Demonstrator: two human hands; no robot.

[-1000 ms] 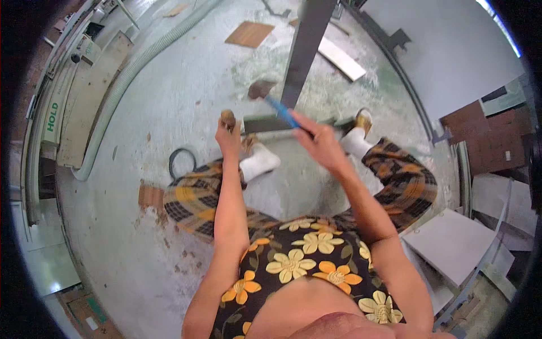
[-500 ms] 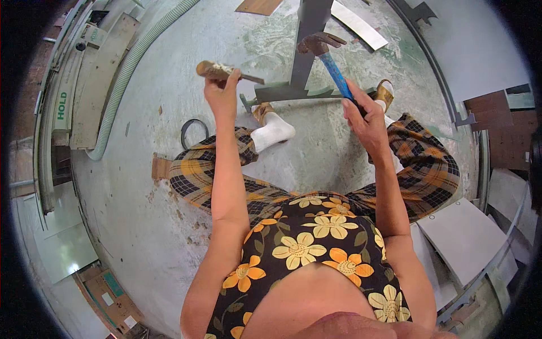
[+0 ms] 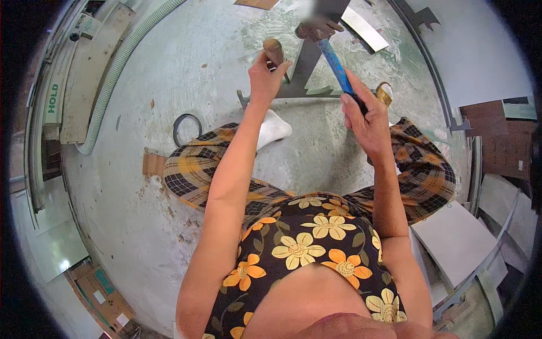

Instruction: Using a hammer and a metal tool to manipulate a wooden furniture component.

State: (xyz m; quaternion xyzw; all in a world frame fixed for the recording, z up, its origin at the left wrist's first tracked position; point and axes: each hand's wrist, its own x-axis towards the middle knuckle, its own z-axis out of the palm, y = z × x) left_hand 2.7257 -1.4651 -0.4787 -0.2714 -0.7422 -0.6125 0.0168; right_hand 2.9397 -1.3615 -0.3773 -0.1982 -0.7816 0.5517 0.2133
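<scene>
Bold green block capitals (image 3: 52, 99) – one short word, legible – running lengthwise along long, narrow, off-white package (image 3: 63, 70) at far left. Small pale box end (image 3: 90, 27) just above: faint green mark, too small to read. Brown cardboard carton (image 3: 110, 303), lower left: green printed panel (image 3: 103, 281) and small white rectangular labels (image 3: 99, 296), wording too tiny. Flat brown panel (image 3: 497, 138), right side: small white tag (image 3: 520, 165), unreadable.

We lose the dark grey metal post (image 3: 308, 63) past the upper edge, near a blurred patch. The left hand (image 3: 267, 80) partly hides the brown wooden-handled chisel (image 3: 273, 50); whether its tip touches the post, we cannot tell.
</scene>
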